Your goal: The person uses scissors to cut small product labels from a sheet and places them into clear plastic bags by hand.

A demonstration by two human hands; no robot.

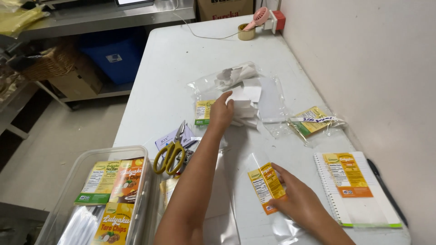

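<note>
My left hand (221, 112) reaches across the white table (181, 59) and rests its fingers on a heap of small white paper slips (245, 106). Beside that hand lies a yellow and green label (204, 112) under clear plastic. My right hand (299, 202) presses down on a clear plastic bag (254, 165) near the front edge, fingers on its yellow and orange label (265, 187). A second clear bag with white slips (229, 77) lies just beyond the heap.
Yellow-handled scissors (170, 152) lie left of my forearm. A clear plastic bin (81, 172) of labelled bags stands at the front left. A notebook (359, 195) with a labelled bag sits at the right; a bag of labels (313, 122), a tape roll (246, 31) and a pink fan (260, 17) lie farther back.
</note>
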